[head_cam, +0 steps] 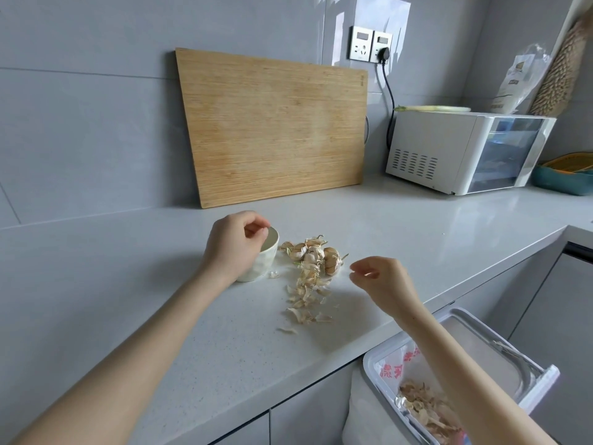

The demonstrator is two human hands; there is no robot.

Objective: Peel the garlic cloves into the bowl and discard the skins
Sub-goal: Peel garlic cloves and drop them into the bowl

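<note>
Because a garlic clove is small, light and firm, slippery once bare, while its skin is papery and tears easily, I judge it is best taken by fingertip pinch at the root end, where the skin lifts. The left hand (234, 245) is hovering over the bowl (268, 263) with its fingers (256, 231) curling in against the thumb right above the rim; whether they are pinching a clove I cannot tell, as nothing is showing between them. The right hand (382, 284) is hanging just off the counter (160, 316), thumb and forefinger loosely curving and slightly apart, holding nothing that I can see. The bowl is sitting under the left hand, and the garlic heads (317, 255) are lying just beside it at its 3 o'clock, between the two hands. Loose skins (308, 300) are trailing from the heads toward 6 o'clock, so discarding is looking only partly done. At 5 o'clock, below the counter edge, a bin (369, 364) is standing open with skins inside. A cutting board (272, 123) is leaning on the wall at 12 o'clock.
</note>
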